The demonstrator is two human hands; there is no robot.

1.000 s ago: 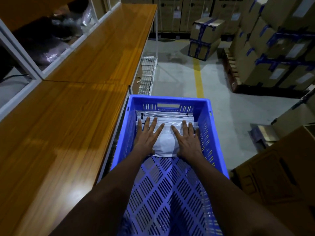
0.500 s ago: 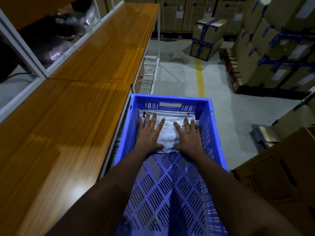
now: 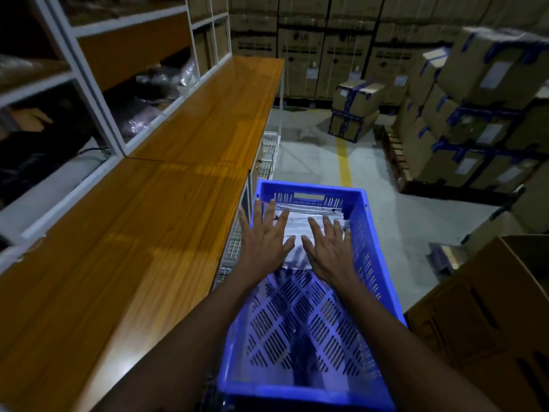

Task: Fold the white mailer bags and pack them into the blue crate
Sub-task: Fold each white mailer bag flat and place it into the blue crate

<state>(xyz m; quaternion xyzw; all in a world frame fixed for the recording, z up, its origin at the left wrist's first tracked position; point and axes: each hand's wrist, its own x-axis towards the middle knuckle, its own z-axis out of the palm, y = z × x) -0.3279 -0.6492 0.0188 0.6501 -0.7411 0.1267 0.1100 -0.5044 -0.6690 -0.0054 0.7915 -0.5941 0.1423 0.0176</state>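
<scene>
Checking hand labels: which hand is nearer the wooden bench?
Left. The left hand is over the left wall of the blue crate, beside the wooden bench; the right hand is over the mailer bags.

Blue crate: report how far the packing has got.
Done: a stack of folded white bags lies at the far end of the blue crate. In hand: the left hand and right hand, fingers spread flat, are over that stack; contact is blurred. Left: the crate's near floor is bare, and no loose bags show on the wooden bench.
</scene>
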